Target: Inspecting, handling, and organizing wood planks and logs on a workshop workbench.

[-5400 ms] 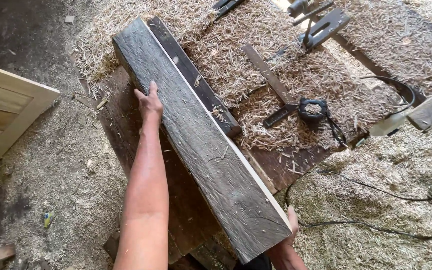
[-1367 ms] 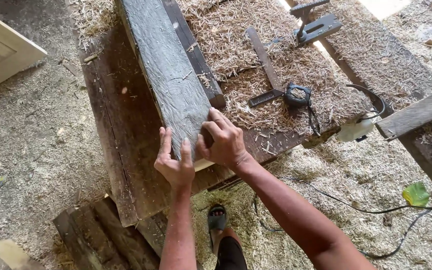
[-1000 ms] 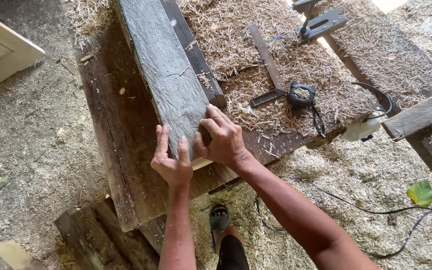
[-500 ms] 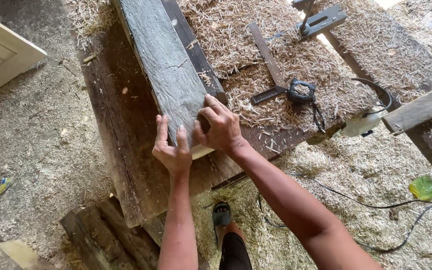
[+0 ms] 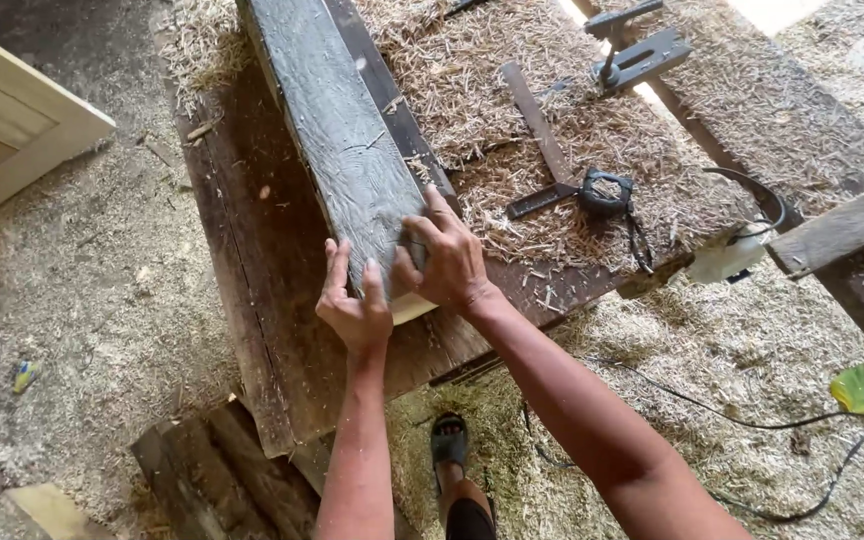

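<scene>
A long grey weathered plank (image 5: 327, 120) lies lengthwise on a dark wooden workbench (image 5: 272, 330), running away from me. Both hands are on its near end. My left hand (image 5: 352, 300) presses flat against the end face with fingers spread upward. My right hand (image 5: 442, 255) lies on the top surface at the near right corner, fingers curled over the wood. A dark narrower board (image 5: 392, 100) lies right beside the plank.
Wood shavings cover the bench's right half, where a metal square (image 5: 537, 125) and a tape measure (image 5: 604, 192) lie. A clamp-like tool (image 5: 637, 50) sits farther back. A pale door panel (image 5: 12, 140) lies at left; cables (image 5: 752, 420) cross the sawdust floor by my sandalled foot (image 5: 449, 440).
Earlier the plank was lifted with its near end off the bench; it now rests flat on the bench. Over the last second both hands have stayed on its near end.
</scene>
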